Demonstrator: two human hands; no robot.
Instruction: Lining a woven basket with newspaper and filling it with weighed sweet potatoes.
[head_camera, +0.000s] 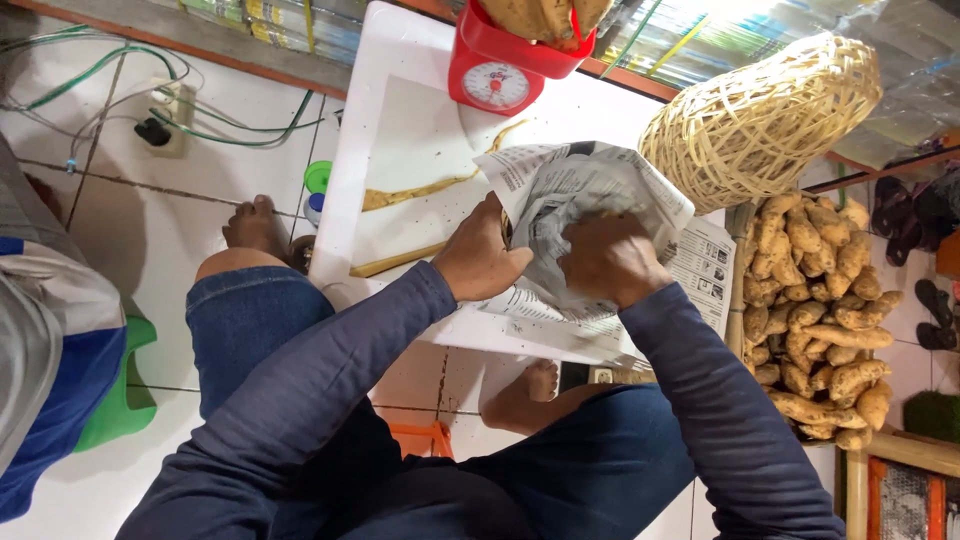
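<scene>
A single head-worn camera looks steeply down from just above the seated person, so both dark-sleeved arms run up from the near edge to the left hand (480, 262) and right hand (607, 262) at mid-frame, close to the lens, with the knees and bare feet below them. The view faces away from the body over a low white table (400, 130), reaching a red scale (497, 70) at the far edge, a woven basket (765, 115) at far right and tiled floor (120, 220) at left; no second view shares the scene
</scene>
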